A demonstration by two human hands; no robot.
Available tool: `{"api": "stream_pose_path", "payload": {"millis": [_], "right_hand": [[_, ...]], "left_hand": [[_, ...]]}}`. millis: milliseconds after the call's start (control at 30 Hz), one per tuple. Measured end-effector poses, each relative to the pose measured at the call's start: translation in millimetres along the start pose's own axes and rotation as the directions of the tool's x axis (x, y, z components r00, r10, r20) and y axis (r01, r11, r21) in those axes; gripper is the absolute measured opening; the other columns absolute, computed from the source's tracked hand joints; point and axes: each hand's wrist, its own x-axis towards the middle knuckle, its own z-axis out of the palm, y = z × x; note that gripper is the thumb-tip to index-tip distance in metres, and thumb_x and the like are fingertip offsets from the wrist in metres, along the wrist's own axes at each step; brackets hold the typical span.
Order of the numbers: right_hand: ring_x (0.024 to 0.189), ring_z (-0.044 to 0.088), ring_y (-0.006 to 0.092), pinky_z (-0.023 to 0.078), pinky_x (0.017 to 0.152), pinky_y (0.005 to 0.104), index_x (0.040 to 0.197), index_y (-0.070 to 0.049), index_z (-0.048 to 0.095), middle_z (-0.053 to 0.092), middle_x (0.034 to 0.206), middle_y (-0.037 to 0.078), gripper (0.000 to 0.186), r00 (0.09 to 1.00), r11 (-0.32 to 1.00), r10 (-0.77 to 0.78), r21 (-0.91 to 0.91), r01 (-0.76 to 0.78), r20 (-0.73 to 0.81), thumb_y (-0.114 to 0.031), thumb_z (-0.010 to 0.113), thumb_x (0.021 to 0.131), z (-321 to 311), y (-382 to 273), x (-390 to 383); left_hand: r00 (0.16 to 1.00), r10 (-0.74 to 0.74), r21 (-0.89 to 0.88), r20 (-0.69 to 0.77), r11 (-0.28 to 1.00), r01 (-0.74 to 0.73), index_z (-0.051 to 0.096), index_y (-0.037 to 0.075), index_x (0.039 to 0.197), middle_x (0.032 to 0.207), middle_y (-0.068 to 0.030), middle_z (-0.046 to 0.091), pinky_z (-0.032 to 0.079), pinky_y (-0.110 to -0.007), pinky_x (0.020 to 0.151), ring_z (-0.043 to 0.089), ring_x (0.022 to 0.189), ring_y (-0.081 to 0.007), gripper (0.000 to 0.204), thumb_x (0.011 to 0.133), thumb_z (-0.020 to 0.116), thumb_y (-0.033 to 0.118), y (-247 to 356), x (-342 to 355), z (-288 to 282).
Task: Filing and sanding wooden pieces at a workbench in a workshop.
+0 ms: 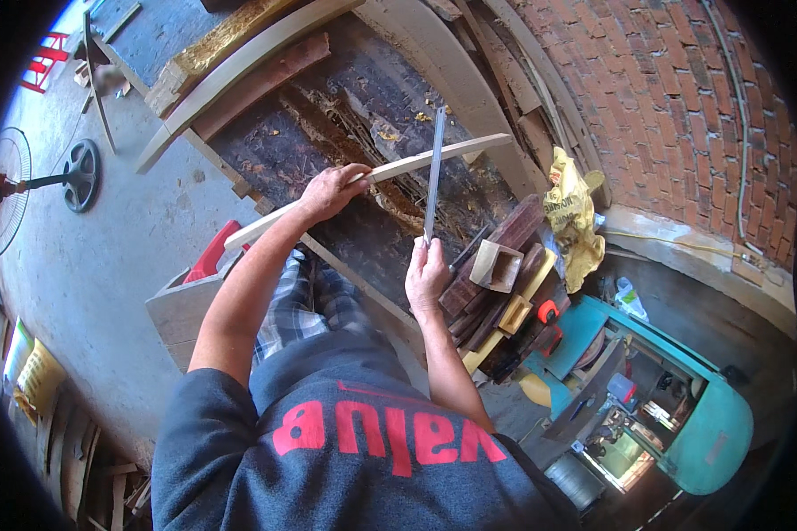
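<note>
My left hand [334, 190] grips a long, pale wooden strip [443, 149] lying diagonally over a dark, worn workbench top [279, 164], its lower left end reaching past the bench edge. My right hand [426, 274] is closed on a thin metal straight strip, like a ruler [434, 168], held upright in the picture and crossing the wooden strip near its right part. Just right of that hand is a pile of dark wood pieces with a small pale wooden block [496, 264], a yellow wooden piece and an orange-and-black tool [547, 312].
Curved planks [239, 84] lie along the bench's far side. A yellow sack [568, 221] sits by the brick wall [664, 106]. A teal machine [717, 438] stands at lower right. A standing fan [9, 190], red stool [44, 62] and wood scraps occupy the floor at left.
</note>
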Motion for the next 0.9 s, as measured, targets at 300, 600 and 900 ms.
{"api": "stream_pose_path", "payload": {"millis": [300, 600, 900], "right_hand": [[0.082, 0.059, 0.0348, 0.045, 0.065, 0.0423, 0.094, -0.001, 0.055, 0.06, 0.089, 0.019, 0.014, 0.967, 0.968, -0.242, -0.094, 0.234, -0.085, -0.015, 0.052, 0.097, -25.7, -45.2, 40.9], [0.084, 0.064, 0.0298, 0.046, 0.079, 0.0403, 0.092, -0.009, 0.056, 0.063, 0.08, 0.01, 0.01, 0.771, 0.717, -0.595, -0.285, 0.636, 0.224, -0.019, 0.054, 0.096, -29.6, -71.2, 112.8], [0.065, 0.061, 0.0396, 0.042, 0.053, 0.0454, 0.086, -0.003, 0.053, 0.059, 0.069, 0.02, 0.019, 0.953, 0.985, -0.174, 0.064, 0.163, 0.25, -0.018, 0.051, 0.098, -20.1, -62.7, 123.9]], "left_hand": [[0.91, -0.126, -0.427, 0.394, 0.852, 0.303, 0.058, 0.002, 0.123, 0.095, -0.008, 0.064, 0.051, -0.032, 0.077, 0.061, 0.084, -0.0164, 0.047, 0.089, 0.068, 0.032, 32.9, -36.2, -13.4], [0.778, 0.057, -0.521, 0.626, 0.773, 0.362, 0.06, 0.003, 0.118, 0.086, -0.0021, 0.061, 0.049, -0.028, 0.069, 0.058, 0.077, -0.0113, 0.037, 0.094, 0.061, 0.031, 56.1, -55.4, -27.6], [0.734, 0.201, -0.674, 0.649, 0.599, 0.432, 0.06, 0.006, 0.115, 0.09, -0.0014, 0.064, 0.051, -0.028, 0.079, 0.061, 0.082, -0.0105, 0.037, 0.093, 0.063, 0.034, 68.3, -51.8, -40.4]]}}
